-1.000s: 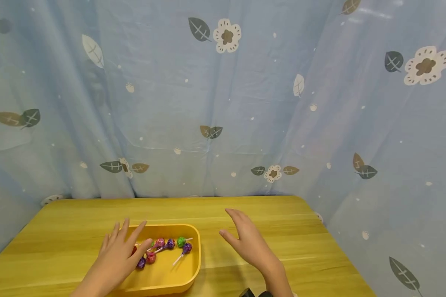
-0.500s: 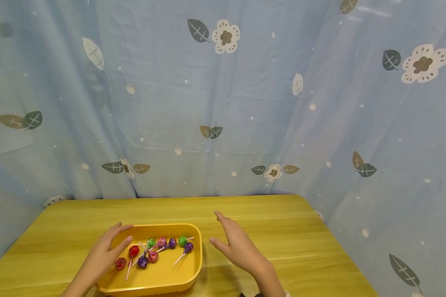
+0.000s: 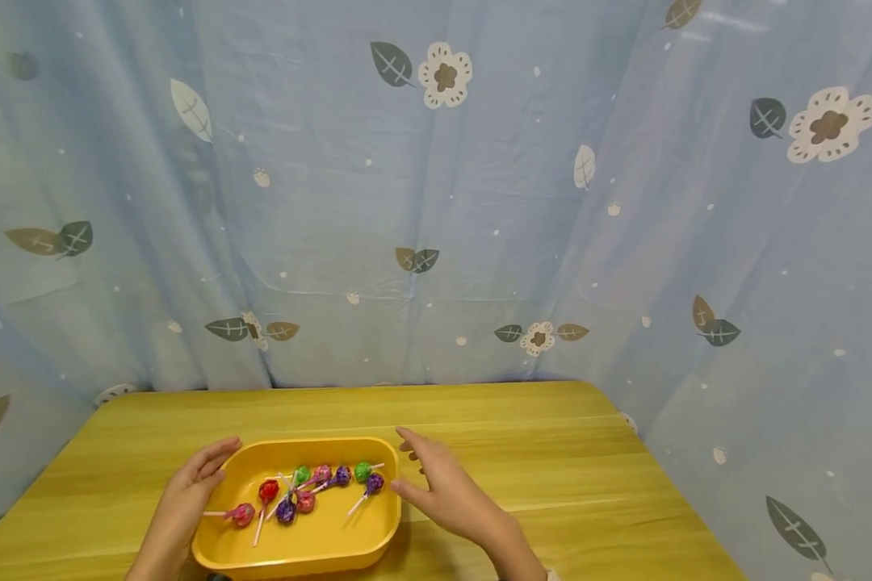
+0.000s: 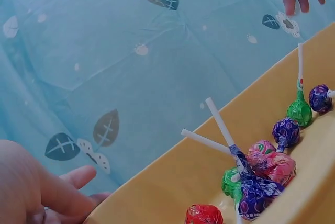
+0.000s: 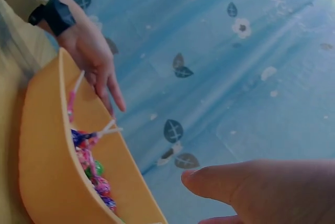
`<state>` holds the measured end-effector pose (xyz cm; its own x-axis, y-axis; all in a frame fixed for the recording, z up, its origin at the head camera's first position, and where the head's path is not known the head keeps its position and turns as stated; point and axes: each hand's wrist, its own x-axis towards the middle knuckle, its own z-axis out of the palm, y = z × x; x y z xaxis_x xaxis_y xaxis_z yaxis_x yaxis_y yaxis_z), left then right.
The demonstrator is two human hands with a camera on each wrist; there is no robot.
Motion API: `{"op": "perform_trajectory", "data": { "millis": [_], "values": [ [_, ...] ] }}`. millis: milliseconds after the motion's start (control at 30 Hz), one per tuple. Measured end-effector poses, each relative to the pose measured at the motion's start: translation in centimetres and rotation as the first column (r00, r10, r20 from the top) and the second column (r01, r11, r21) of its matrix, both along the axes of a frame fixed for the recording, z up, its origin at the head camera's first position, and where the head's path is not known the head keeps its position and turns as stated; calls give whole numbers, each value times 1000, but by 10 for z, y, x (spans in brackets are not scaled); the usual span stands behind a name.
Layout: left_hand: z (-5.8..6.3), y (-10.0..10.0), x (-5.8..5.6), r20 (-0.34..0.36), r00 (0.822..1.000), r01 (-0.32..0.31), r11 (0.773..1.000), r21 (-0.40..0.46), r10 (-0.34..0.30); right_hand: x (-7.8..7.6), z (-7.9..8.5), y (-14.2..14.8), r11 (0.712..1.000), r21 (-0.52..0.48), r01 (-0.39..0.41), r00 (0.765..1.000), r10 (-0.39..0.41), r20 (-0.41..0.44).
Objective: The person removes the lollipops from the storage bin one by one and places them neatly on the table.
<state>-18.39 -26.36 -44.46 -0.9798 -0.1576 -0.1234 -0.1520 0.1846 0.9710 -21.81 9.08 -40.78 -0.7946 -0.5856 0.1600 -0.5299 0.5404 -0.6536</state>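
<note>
A yellow rectangular tray [image 3: 312,558] with rounded corners stands on the table with several wrapped lollipops in it. Among them are a red lollipop [image 3: 268,490], a purple lollipop [image 3: 286,510] and a green lollipop [image 3: 363,471]. My left hand [image 3: 187,492] is at the tray's left rim, its fingers loosely extended along the outside; in the left wrist view the fingertips [image 4: 97,198] meet or nearly meet the rim. By the right rim hovers my right hand [image 3: 446,492], fingers spread and holding nothing. Its thumb tip is close to the rim; contact cannot be made out.
A wooden table [image 3: 552,452] with yellow grain carries the tray and extends to its right and behind it. Beyond the back edge hangs a blue curtain [image 3: 320,202] with leaf and flower prints. A dark band [image 5: 57,17] is on the left wrist.
My left hand has moved from over the tray to its left rim, uncovering the lollipops there. My right hand has come leftward to the right rim. The tray stays about where it was.
</note>
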Motion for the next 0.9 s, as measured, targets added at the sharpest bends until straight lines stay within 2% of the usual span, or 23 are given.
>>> {"op": "perform_trajectory", "data": {
  "millis": [100, 233, 400, 533, 633, 767, 900],
  "values": [
    [-3, -3, 0, 10, 1000, 0, 999, 41, 0, 2, -3, -6, 999, 14, -36, 999, 36, -3],
    [-10, -9, 2, -7, 1000, 13, 985, 175, -12, 4, -5, -15, 996, 21, -83, 997, 83, -4],
    [-15, -15, 3, -60, 998, 40, 931, 363, -20, 4, -4, -25, 992, 28, -127, 992, 127, -14],
    [-15, -20, 4, -40, 999, 16, 874, 486, 5, 0, -5, -32, 985, 12, -173, 985, 173, 3],
    [-16, -22, 4, -7, 1000, -4, 842, 540, 9, -4, -7, -36, 978, -43, -203, 976, 206, 66],
    [-16, -25, 5, 33, 999, -23, 842, 539, 6, -11, -10, -44, 971, -114, -212, 961, 228, 157],
    [-15, -26, 5, 72, 997, -56, 868, 494, 24, -18, -13, -54, 970, -98, -222, 958, 236, 165]
  ]
}}
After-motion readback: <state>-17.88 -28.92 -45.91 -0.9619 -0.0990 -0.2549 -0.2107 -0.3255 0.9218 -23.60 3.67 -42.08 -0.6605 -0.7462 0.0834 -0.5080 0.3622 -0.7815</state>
